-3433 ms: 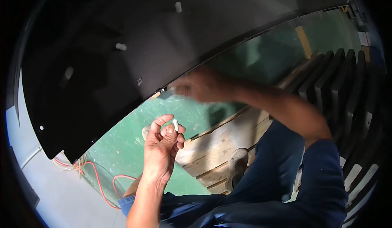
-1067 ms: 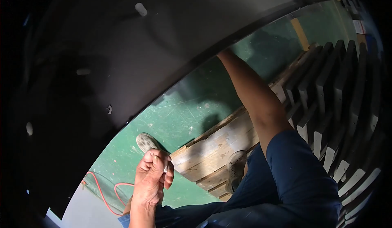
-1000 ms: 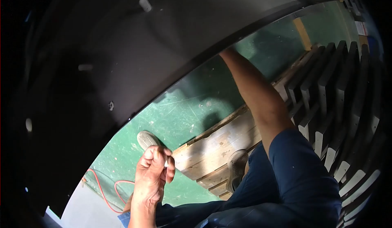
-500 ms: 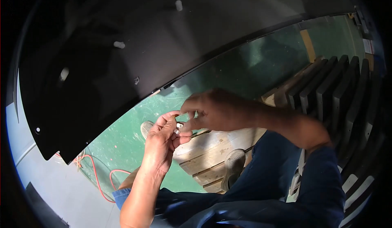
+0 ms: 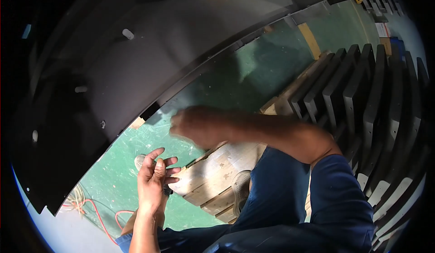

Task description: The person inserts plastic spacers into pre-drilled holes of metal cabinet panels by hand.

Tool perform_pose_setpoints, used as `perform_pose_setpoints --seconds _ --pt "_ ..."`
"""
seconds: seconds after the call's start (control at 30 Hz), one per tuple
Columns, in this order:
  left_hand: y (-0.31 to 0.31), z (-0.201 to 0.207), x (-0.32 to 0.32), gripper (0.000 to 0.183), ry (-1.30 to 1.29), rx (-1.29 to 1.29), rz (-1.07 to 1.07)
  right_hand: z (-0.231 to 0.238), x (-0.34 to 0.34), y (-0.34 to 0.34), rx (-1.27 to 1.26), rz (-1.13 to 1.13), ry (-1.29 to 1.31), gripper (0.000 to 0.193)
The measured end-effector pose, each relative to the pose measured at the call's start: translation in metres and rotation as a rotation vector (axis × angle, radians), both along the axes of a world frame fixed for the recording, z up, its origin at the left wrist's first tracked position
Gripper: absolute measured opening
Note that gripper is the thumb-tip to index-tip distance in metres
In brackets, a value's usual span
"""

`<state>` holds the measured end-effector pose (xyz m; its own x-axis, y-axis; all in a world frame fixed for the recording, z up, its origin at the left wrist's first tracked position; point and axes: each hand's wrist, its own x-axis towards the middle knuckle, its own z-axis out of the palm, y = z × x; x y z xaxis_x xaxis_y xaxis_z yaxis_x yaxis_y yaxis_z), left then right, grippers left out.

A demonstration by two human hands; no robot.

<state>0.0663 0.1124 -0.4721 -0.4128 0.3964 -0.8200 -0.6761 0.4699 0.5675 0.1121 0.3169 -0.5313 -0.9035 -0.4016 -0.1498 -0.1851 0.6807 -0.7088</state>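
Observation:
My left hand (image 5: 154, 176) is palm up over the floor, its fingers spread and apart, and nothing shows in it. A little above and to its right is my right hand (image 5: 195, 127), smeared by motion, with its back toward me; its fingertips are hidden, so what it holds, if anything, cannot be made out. Beyond both hands lies a large dark panel (image 5: 149, 67) with a curved-looking edge. Small white pegs stand out on its surface, among them one white peg (image 5: 128, 34) near the top and another peg (image 5: 81, 89) further left.
Several dark slats or boards (image 5: 358, 85) stand in a row at the right. A wooden pallet (image 5: 217, 171) lies by my feet on the green floor (image 5: 195, 214). An orange-red hose (image 5: 95, 212) curls at the lower left.
My hands, which were together around small white pieces, have come apart. The left hand's fingers have spread, and the white pieces no longer show. The view has shifted to the right.

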Motion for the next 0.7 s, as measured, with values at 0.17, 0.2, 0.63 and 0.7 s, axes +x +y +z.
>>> perform_pose_setpoints --seconds 0.17,0.2,0.63,0.7 --pt "-0.005 0.009 -0.002 0.03 -0.141 0.083 0.079 -0.077 -0.011 0.105 -0.152 -0.889 -0.203 0.013" --pt "-0.009 0.013 0.0 0.025 -0.15 0.068 0.093 -0.071 -0.015 0.11 -0.098 -0.969 -0.152 0.018" --pt "-0.04 0.003 0.004 0.02 -0.284 0.023 0.201 -0.227 -0.02 0.204 0.444 -1.494 0.359 0.025" --pt "-0.038 0.002 0.004 0.019 -0.283 0.003 0.186 -0.23 -0.019 0.214 0.402 -1.424 0.48 0.027"
